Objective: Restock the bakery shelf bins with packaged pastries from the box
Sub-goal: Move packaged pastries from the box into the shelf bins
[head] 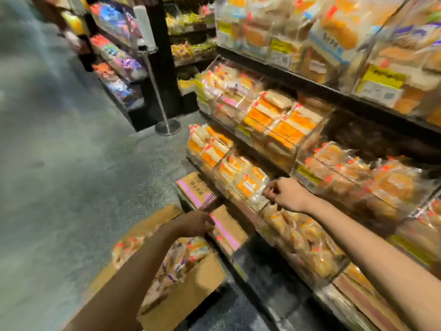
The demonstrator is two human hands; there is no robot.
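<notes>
The box (pixel 181 292) is sitting open on the floor (pixel 71 163), full of pastries (pixel 176 256), right below the shelf bins (pixel 241 180). Left hand (pixel 195 223) is reaching over the box's far flap, too blurry to tell its grip. Right hand (pixel 284 192) is hovering at a bin's edge, fingers curled, holding nothing.

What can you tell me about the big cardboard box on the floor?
The cardboard box is plain brown and looks like corrugated card. It sits on the grey floor in front of the shelf, open at the top with its flaps folded out. It is filled with clear-wrapped packaged pastries. The left hand is over its far edge; whether they touch is too blurred to tell.
</notes>
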